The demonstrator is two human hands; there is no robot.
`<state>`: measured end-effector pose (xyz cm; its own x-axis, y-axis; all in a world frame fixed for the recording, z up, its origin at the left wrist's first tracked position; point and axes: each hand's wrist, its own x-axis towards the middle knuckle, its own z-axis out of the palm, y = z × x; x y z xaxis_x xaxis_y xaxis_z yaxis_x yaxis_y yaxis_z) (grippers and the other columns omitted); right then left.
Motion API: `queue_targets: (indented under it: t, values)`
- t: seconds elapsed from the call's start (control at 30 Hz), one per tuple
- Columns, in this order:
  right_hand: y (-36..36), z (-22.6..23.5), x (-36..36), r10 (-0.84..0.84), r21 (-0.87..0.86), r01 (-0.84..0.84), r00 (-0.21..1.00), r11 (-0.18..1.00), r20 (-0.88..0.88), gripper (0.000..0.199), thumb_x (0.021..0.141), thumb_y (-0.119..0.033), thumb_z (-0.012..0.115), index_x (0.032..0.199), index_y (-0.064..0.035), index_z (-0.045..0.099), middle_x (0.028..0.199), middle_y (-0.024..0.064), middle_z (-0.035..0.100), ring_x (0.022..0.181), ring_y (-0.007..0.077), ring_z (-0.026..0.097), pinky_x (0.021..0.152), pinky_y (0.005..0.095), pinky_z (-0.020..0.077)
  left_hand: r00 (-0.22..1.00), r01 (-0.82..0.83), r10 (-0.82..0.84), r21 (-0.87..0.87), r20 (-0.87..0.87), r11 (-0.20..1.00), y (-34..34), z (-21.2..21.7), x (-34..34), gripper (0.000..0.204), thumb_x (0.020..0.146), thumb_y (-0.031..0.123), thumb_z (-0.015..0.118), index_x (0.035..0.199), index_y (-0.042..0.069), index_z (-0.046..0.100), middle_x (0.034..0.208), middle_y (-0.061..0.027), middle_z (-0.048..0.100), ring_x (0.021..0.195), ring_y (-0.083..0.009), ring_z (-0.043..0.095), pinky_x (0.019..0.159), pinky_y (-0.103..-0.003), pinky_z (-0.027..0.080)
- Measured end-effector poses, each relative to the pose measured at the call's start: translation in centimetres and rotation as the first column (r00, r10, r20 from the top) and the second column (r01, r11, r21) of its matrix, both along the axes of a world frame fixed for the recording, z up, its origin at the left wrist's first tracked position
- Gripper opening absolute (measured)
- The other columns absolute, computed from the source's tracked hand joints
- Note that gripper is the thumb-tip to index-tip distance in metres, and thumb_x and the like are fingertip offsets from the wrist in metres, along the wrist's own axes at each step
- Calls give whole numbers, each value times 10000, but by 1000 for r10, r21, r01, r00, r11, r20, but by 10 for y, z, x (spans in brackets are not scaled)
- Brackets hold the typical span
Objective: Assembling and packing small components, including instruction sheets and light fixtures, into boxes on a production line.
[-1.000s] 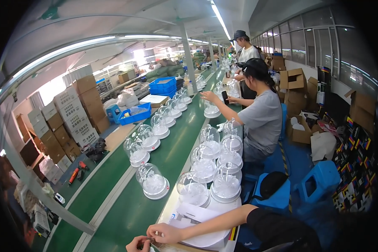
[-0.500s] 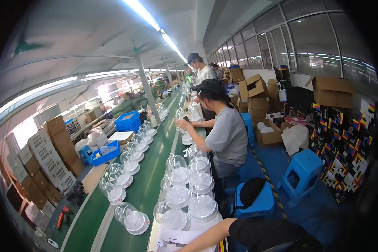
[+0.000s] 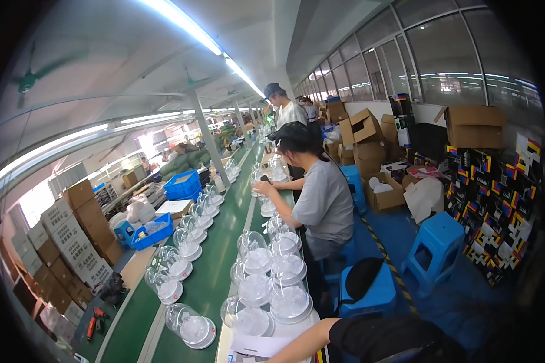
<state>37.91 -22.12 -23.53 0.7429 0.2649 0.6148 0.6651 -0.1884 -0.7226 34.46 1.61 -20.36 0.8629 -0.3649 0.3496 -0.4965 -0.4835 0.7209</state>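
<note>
Extending in from the lower edge, the person's right forearm (image 3: 304, 346) crossed the near end of the desk (image 3: 223, 346) beside some white paper (image 3: 255, 345). Both hands lay outside the view, so whether they gripped anything could not be told. Just beyond the paper, clear domes (image 3: 290, 296) on white bases stood close together on the desk; others lined the green belt (image 3: 215, 281) to the left. Farther up, a seated co-worker (image 3: 326, 196) in grey held a small dark object (image 3: 265, 179).
</note>
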Motion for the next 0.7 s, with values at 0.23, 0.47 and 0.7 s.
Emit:
queue_targets:
  t: [0.23,0.47,0.7]
  values:
    - [-13,9,-3,-92,5,92,995,996,39,156,797,-160,608,885,-32,596,772,77,586,725,196,570,638,346,471,978,181,-174,-61,114,981,-27,8,30,95,792,79,685,879,63,652,815,-57,647,736,-172,620,655,-286,504]
    - [-7,5,-16,-96,10,96,995,995,31,146,796,-150,593,875,-27,585,766,79,574,723,203,566,635,350,468,949,275,-251,-113,189,955,-39,9,35,30,776,24,675,792,29,649,752,-68,646,697,-160,618,640,-285,504]
    - [96,-60,-31,324,127,-314,943,941,-73,170,834,-177,623,946,-50,626,862,65,600,787,178,576,676,343,476,995,-63,68,-67,70,996,28,5,-41,36,770,-8,674,741,2,655,728,-93,650,666,-156,613,615,-288,494]
